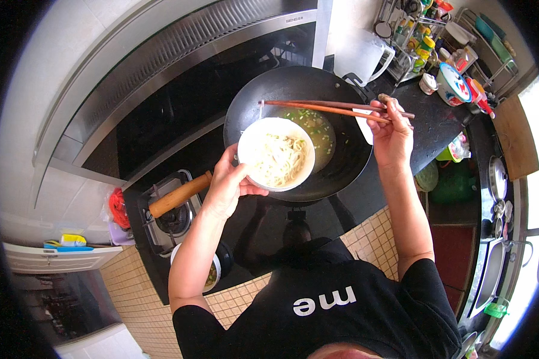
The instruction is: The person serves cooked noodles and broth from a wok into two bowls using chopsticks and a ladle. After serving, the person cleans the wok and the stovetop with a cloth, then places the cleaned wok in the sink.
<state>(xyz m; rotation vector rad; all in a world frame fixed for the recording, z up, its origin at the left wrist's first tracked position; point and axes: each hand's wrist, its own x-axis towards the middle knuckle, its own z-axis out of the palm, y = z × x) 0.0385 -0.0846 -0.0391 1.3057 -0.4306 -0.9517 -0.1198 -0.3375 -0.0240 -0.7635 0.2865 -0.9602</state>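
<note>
My left hand (227, 181) grips a white bowl (248, 172) by its left rim and underside, above the lower left part of a large black wok (292, 80). Pale noodles (280, 157) with bits of green fill the bowl. In the wok lies a yellowish broth (325, 134) with chopped green pieces on it. My right hand (393, 130), at the wok's right rim, holds a pair of brown wooden chopsticks (341, 110). Their tips point left over the wok, beyond the bowl, with a thin pale strand hanging from them. A white object behind the right hand is partly hidden.
The wok's wooden handle (179, 195) reaches over a gas burner (175, 220) at left. Another white bowl (213, 282) stands partly behind my left forearm. A range hood (233, 58) overhangs the back. A plastic pitcher (359, 56), spice rack (413, 45) and lidded enamel pot (453, 85) stand at right.
</note>
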